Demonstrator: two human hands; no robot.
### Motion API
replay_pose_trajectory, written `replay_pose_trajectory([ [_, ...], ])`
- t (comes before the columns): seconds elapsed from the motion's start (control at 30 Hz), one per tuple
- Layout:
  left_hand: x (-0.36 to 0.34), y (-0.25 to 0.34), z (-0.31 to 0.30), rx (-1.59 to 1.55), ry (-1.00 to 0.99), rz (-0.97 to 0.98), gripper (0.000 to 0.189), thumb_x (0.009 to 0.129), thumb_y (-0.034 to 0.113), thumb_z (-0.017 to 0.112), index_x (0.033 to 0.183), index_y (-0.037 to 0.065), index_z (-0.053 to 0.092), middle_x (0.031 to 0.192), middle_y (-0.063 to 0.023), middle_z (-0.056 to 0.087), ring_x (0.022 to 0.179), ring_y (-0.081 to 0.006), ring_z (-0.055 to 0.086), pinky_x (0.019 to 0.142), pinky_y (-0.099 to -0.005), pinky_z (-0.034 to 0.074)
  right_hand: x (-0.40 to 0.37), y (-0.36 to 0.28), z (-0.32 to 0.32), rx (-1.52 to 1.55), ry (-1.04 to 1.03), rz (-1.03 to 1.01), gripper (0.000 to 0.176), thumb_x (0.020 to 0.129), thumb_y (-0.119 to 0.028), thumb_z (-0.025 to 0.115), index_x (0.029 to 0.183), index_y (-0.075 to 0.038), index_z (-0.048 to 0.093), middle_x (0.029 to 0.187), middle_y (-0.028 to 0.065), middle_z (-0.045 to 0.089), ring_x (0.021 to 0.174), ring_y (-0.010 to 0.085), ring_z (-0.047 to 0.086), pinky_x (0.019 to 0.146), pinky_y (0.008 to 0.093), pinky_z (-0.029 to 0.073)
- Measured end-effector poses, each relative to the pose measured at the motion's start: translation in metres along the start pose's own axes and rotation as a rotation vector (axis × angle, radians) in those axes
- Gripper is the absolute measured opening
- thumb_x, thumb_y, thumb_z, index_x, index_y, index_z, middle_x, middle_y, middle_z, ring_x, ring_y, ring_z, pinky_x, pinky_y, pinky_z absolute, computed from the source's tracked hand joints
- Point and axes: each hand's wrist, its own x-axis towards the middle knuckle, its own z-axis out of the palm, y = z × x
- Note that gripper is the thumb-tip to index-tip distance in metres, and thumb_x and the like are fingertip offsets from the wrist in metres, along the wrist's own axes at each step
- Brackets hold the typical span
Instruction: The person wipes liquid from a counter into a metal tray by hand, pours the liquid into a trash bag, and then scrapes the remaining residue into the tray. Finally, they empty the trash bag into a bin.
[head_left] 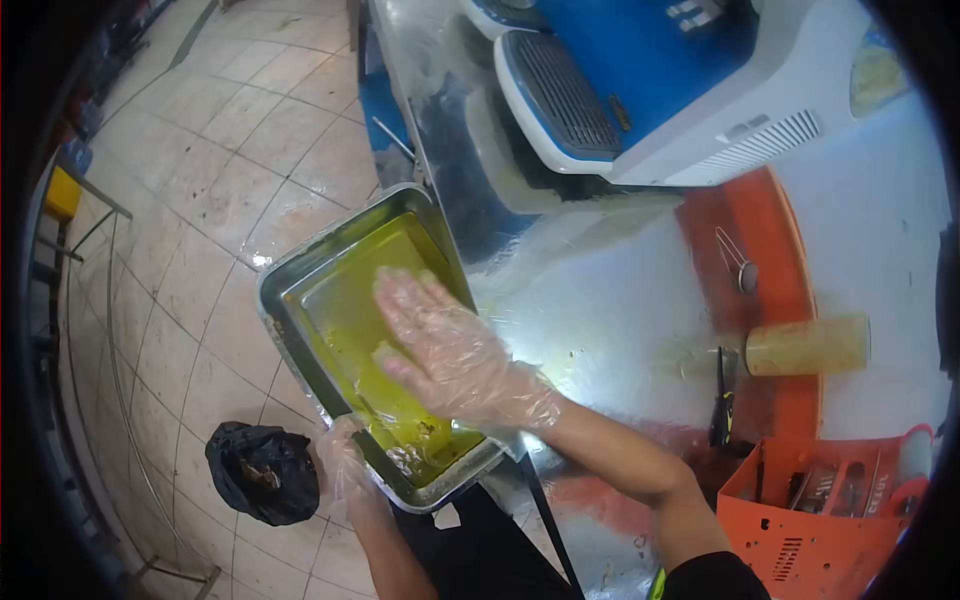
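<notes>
A rectangular metal tray (283,335) with yellow-green liquid and small dark bits in it overlaps the table's left edge. My left hand (347,462), in a clear plastic glove, grips the tray's near left rim, its fingers partly hidden beneath. Over the middle of the tray is my right hand (445,355), gloved the same way, fingers stretched out and the thumb apart. It holds nothing, and its fingertips are close over the liquid. Brown bits gather in the tray's near corner.
A black plastic bag (262,473) sits on the tiled floor (215,270). On the metal table (590,290) stand a white and blue machine (690,100), a yellowish cylinder (808,345), black-handled pliers (721,405) and an orange box (790,525) of items.
</notes>
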Motion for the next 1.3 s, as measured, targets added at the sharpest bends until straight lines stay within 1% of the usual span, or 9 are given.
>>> replay_pose_trajectory([
  [0.2, -0.01, 0.014, 0.018, -0.017, -0.005, -0.08, 0.033, 0.07, 0.01, 0.056, 0.101, -0.001, 0.06, 0.082, -0.0073, 0.061, 0.067, -0.0196, 0.061, 0.064, -0.0288, 0.051, -0.034, 0.027, -0.057, 0.025, 0.176, 0.197, 0.064, 0.102, -0.039, 0.031, 0.148, 0.005, 0.023, 0.155, 0.0255, 0.019, 0.146, 0.0337, 0.016, 0.12, 0.0423, 0.008],
  [0.33, -0.021, 0.031, 0.03, -0.002, -0.058, -0.063, 0.037, 0.068, 0.007, 0.056, 0.103, -0.004, 0.059, 0.083, -0.0091, 0.062, 0.067, -0.0203, 0.062, 0.063, -0.0292, 0.052, -0.082, 0.095, -0.071, -0.101, 0.174, 0.637, 0.061, 0.102, -0.034, 0.032, 0.149, 0.005, 0.021, 0.156, 0.024, 0.018, 0.146, 0.0375, 0.013, 0.12, 0.0421, 0.007],
  [0.57, -0.013, 0.015, 0.016, -0.023, -0.046, -0.044, 0.038, 0.068, 0.006, 0.057, 0.105, -0.003, 0.058, 0.086, -0.0111, 0.063, 0.067, -0.0191, 0.063, 0.061, -0.0274, 0.052, -0.053, 0.049, -0.017, -0.265, 0.048, 0.352, 0.073, 0.099, -0.042, 0.037, 0.149, 0.006, 0.015, 0.156, 0.0268, 0.014, 0.146, 0.0384, 0.01, 0.12, 0.0442, 0.008],
  [0.77, -0.03, 0.043, 0.049, -0.104, -0.09, -0.142, 0.04, 0.069, 0.006, 0.056, 0.107, -0.003, 0.057, 0.09, -0.0109, 0.061, 0.074, -0.02, 0.063, 0.065, -0.0284, 0.053, -0.005, 0.026, -0.02, 0.148, 0.103, -0.006, 0.068, 0.101, -0.046, 0.029, 0.152, -0.003, 0.016, 0.158, 0.0194, 0.013, 0.147, 0.0303, 0.013, 0.12, 0.0421, 0.006],
  [0.93, -0.029, 0.039, 0.044, -0.072, 0.005, -0.168, 0.042, 0.068, 0.006, 0.057, 0.109, -0.002, 0.057, 0.091, -0.0095, 0.062, 0.073, -0.0196, 0.063, 0.067, -0.0288, 0.052, -0.074, 0.136, -0.055, 0.228, 0.448, 0.49, 0.055, 0.102, -0.034, 0.037, 0.145, 0.001, 0.035, 0.15, 0.0196, 0.036, 0.14, 0.033, 0.032, 0.115, 0.0374, 0.025],
  [1.0, -0.026, 0.033, 0.04, -0.027, -0.007, -0.129, 0.04, 0.069, 0.007, 0.057, 0.107, -0.003, 0.058, 0.088, -0.0091, 0.063, 0.073, -0.0193, 0.063, 0.067, -0.0289, 0.052, -0.097, 0.188, -0.069, -0.004, 0.446, 0.642, 0.057, 0.102, -0.035, 0.036, 0.145, 0.001, 0.034, 0.153, 0.0203, 0.03, 0.143, 0.0328, 0.027, 0.117, 0.0371, 0.019],
  [1.07, -0.021, 0.032, 0.032, 0.052, 0.012, -0.134, 0.032, 0.069, 0.008, 0.06, 0.099, -0.002, 0.063, 0.082, -0.0086, 0.064, 0.072, -0.0189, 0.063, 0.067, -0.0289, 0.051, -0.103, 0.24, -0.082, -0.265, 0.342, 0.608, 0.06, 0.103, -0.038, 0.033, 0.148, 0.002, 0.028, 0.156, 0.0205, 0.023, 0.145, 0.0319, 0.02, 0.119, 0.0376, 0.014],
  [1.17, -0.019, 0.011, 0.014, 0.047, 0.132, -0.17, 0.028, 0.069, 0.008, 0.062, 0.096, -0.001, 0.065, 0.078, -0.0079, 0.064, 0.07, -0.0188, 0.062, 0.067, -0.0297, 0.051, -0.08, 0.273, -0.096, -0.161, 0.219, 0.651, 0.063, 0.103, -0.042, 0.031, 0.15, 0.0, 0.024, 0.156, 0.0208, 0.02, 0.146, 0.0338, 0.016, 0.12, 0.0385, 0.012],
  [1.3, -0.011, -0.014, 0.008, -0.093, 0.185, -0.166, 0.035, 0.07, 0.006, 0.064, 0.104, 0.001, 0.061, 0.08, -0.0058, 0.064, 0.069, -0.0191, 0.062, 0.067, -0.0322, 0.051, -0.06, 0.218, -0.076, -0.148, 0.193, 0.531, 0.062, 0.103, -0.041, 0.03, 0.15, -0.001, 0.024, 0.156, 0.0193, 0.021, 0.146, 0.034, 0.017, 0.12, 0.0392, 0.01],
])
